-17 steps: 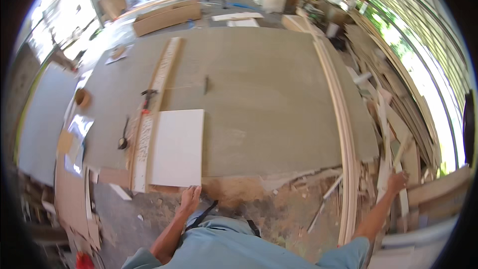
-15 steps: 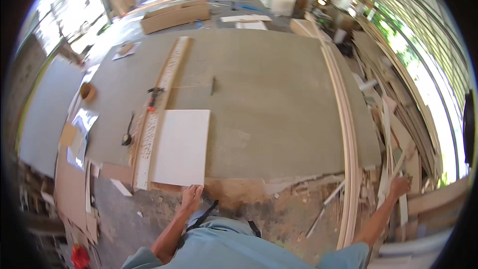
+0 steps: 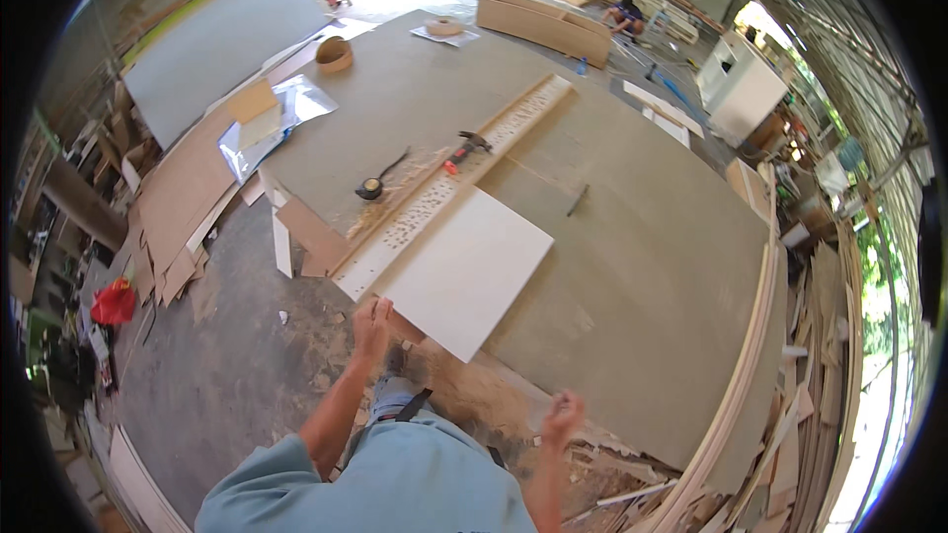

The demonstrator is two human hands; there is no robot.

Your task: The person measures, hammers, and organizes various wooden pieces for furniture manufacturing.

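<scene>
White rectangular panel (image 3: 469,271) is already lying alongside the long pale speckled board (image 3: 430,207), doesn't look fixed to it. Left hand (image 3: 370,333) is at its near-left corner, grip unclear; right hand (image 3: 562,419) is blurry, can't tell.

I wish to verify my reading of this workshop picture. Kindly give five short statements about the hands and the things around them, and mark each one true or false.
1. The left hand is nearer to the white panel than the right hand is. True.
2. The right hand holds the hammer. False: the hammer lies on the speckled strip, away from both hands.
3. The tape measure is to the left of the hammer. True.
4. The white panel lies left of the speckled strip. False: it lies to its right.
5. The long brown box is farther away than the hammer. True.
</scene>
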